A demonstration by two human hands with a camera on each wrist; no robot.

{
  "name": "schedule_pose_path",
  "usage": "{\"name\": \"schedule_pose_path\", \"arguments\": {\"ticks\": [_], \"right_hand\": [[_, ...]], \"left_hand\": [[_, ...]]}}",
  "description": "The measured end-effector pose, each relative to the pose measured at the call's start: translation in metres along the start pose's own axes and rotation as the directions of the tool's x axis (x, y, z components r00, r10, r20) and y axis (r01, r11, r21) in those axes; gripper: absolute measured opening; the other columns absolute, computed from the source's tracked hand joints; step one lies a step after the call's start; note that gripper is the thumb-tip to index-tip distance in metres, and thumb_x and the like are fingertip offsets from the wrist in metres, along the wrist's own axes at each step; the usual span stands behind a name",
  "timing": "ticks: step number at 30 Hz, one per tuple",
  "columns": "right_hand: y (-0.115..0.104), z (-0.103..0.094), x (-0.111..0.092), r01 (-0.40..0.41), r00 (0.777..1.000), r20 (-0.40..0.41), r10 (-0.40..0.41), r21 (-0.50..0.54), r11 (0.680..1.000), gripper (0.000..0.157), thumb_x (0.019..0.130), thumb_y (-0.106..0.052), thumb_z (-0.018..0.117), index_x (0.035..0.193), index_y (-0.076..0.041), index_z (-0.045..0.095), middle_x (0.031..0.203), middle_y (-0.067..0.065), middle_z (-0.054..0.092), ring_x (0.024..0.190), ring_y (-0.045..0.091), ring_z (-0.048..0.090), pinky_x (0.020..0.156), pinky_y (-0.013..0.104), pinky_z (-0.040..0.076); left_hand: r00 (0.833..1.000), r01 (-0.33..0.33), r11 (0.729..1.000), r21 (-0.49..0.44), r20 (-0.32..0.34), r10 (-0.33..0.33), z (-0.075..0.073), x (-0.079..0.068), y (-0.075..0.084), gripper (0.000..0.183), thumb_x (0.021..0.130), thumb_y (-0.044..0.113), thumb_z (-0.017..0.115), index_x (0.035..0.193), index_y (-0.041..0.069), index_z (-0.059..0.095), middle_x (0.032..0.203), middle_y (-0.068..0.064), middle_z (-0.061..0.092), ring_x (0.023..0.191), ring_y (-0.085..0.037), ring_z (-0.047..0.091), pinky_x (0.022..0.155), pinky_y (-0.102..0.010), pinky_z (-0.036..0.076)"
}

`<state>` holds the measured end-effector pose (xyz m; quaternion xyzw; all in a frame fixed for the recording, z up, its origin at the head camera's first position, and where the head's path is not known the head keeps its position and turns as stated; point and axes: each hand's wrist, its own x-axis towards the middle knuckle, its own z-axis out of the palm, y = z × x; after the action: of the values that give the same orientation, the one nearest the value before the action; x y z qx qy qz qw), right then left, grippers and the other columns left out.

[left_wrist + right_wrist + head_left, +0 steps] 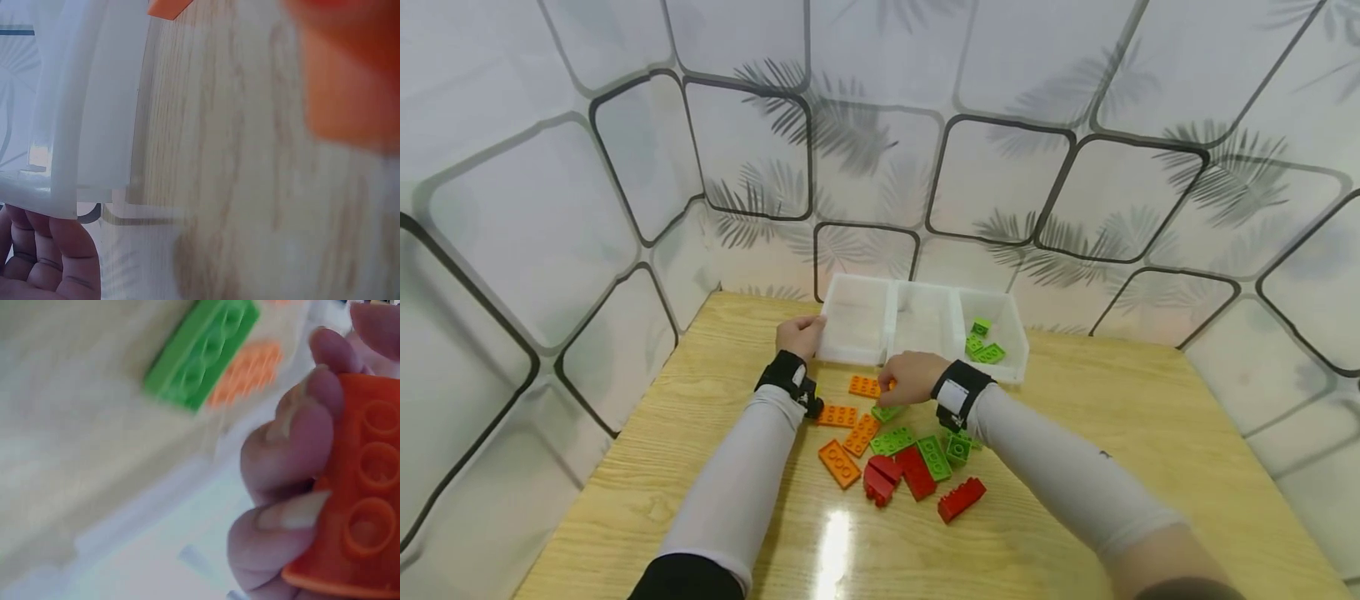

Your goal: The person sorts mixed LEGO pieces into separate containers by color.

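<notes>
My left hand point(800, 337) grips the near left side of a white divided tray point(853, 282), its curled fingers point(72, 247) at the rim in the left wrist view. In the right wrist view, the fingers of my right hand pinch an orange toy building brick point(365, 500) with round studs. My right hand point(916, 377) hangs just in front of the tray's middle compartment, mostly covering that brick in the head view. Below it on the table are a green brick point(886, 412) and another orange brick point(863, 386).
Several green bricks point(990, 353) lie in the tray's right compartment. Nearer me on the wooden table point(1075, 500) are loose orange bricks point(839, 463), green bricks point(934, 458) and red bricks point(961, 499). A patterned curtain point(865, 192) stands behind the tray.
</notes>
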<state>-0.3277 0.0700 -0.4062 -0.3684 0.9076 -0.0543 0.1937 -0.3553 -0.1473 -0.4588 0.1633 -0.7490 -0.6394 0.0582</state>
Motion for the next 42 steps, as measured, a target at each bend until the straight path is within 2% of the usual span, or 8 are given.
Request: {"name": "schedule_pose_path", "arguments": {"ticks": [5, 8, 12, 17, 22, 29, 35, 42], "right_hand": [[0.033, -0.008, 0.005, -0.035, 0.987, -0.158, 0.04, 0.033, 0.999, 0.038, 0.096, -0.028, 0.05, 0.061, -0.015, 0.059, 0.053, -0.006, 0.042, 0.044, 0.01, 0.034, 0.048, 0.026, 0.029], [0.05, -0.009, 0.009, -0.064, 0.956, -0.285, 0.068, 0.025, 0.998, 0.042, 0.096, -0.026, 0.045, 0.055, -0.016, 0.048, 0.051, -0.006, 0.035, 0.045, 0.011, 0.027, 0.049, 0.027, 0.024], [0.064, -0.004, 0.015, -0.088, 0.912, -0.401, 0.084, 0.009, 0.996, 0.04, 0.099, -0.021, 0.042, 0.06, -0.015, 0.041, 0.054, -0.002, 0.03, 0.047, 0.014, 0.026, 0.052, 0.029, 0.024], [0.074, 0.012, 0.02, -0.126, 0.876, -0.481, 0.026, -0.177, 0.976, 0.028, 0.102, -0.019, 0.043, 0.08, -0.012, 0.059, 0.064, 0.001, 0.044, 0.057, 0.018, 0.041, 0.055, 0.031, 0.035], [0.079, 0.025, 0.02, -0.185, 0.857, -0.516, 0.001, -0.306, 0.934, 0.023, 0.102, -0.023, 0.048, 0.099, -0.013, 0.069, 0.08, 0.003, 0.057, 0.069, 0.022, 0.049, 0.063, 0.036, 0.043], [0.079, 0.028, 0.023, -0.168, 0.862, -0.507, -0.006, -0.296, 0.94, 0.025, 0.102, -0.027, 0.052, 0.113, -0.015, 0.07, 0.098, 0.005, 0.066, 0.087, 0.025, 0.059, 0.08, 0.042, 0.049], [0.08, 0.027, 0.025, -0.12, 0.868, -0.496, -0.042, -0.29, 0.95, 0.031, 0.1, -0.026, 0.055, 0.125, -0.01, 0.065, 0.117, 0.01, 0.066, 0.111, 0.03, 0.06, 0.1, 0.045, 0.042], [0.08, 0.021, 0.028, -0.082, 0.868, -0.491, -0.076, -0.293, 0.953, 0.039, 0.1, -0.025, 0.056, 0.134, -0.006, 0.057, 0.126, 0.013, 0.062, 0.119, 0.031, 0.055, 0.105, 0.045, 0.038]], "left_hand": [[1.0, -0.004, 1.0, 0.009, 0.006, 0.004, 0.0, 0.0, 0.002, 0.039, 0.097, 0.033, 0.06, 0.122, 0.004, 0.067, 0.121, -0.019, 0.064, 0.104, -0.033, 0.062, 0.082, -0.039, 0.05], [1.0, -0.005, 1.0, 0.016, 0.01, 0.005, 0.0, 0.001, 0.003, 0.04, 0.096, 0.033, 0.06, 0.122, 0.004, 0.067, 0.121, -0.019, 0.064, 0.104, -0.032, 0.061, 0.081, -0.039, 0.05], [1.0, -0.009, 1.0, 0.023, 0.014, 0.009, 0.002, 0.0, 0.002, 0.04, 0.097, 0.033, 0.059, 0.122, 0.004, 0.067, 0.121, -0.019, 0.064, 0.104, -0.032, 0.061, 0.08, -0.038, 0.049], [1.0, -0.014, 0.999, 0.044, 0.011, 0.014, 0.005, -0.003, 0.0, 0.039, 0.096, 0.033, 0.059, 0.12, 0.003, 0.068, 0.12, -0.02, 0.064, 0.102, -0.033, 0.062, 0.077, -0.036, 0.049], [1.0, -0.017, 0.999, 0.05, 0.018, 0.016, 0.008, -0.006, -0.004, 0.039, 0.097, 0.033, 0.059, 0.122, 0.004, 0.067, 0.12, -0.019, 0.064, 0.101, -0.032, 0.062, 0.075, -0.035, 0.05], [1.0, -0.028, 0.998, 0.057, 0.014, 0.028, 0.006, -0.006, -0.003, 0.039, 0.097, 0.033, 0.058, 0.122, 0.005, 0.067, 0.12, -0.02, 0.064, 0.101, -0.033, 0.063, 0.076, -0.036, 0.05], [1.0, -0.028, 0.998, 0.061, 0.0, 0.028, 0.005, -0.005, -0.004, 0.039, 0.097, 0.033, 0.059, 0.122, 0.005, 0.067, 0.12, -0.019, 0.064, 0.101, -0.032, 0.062, 0.075, -0.036, 0.05], [1.0, -0.017, 0.997, 0.069, -0.007, 0.018, 0.0, -0.001, 0.0, 0.038, 0.097, 0.033, 0.059, 0.122, 0.006, 0.068, 0.119, -0.019, 0.065, 0.098, -0.032, 0.063, 0.07, -0.032, 0.049]]}}
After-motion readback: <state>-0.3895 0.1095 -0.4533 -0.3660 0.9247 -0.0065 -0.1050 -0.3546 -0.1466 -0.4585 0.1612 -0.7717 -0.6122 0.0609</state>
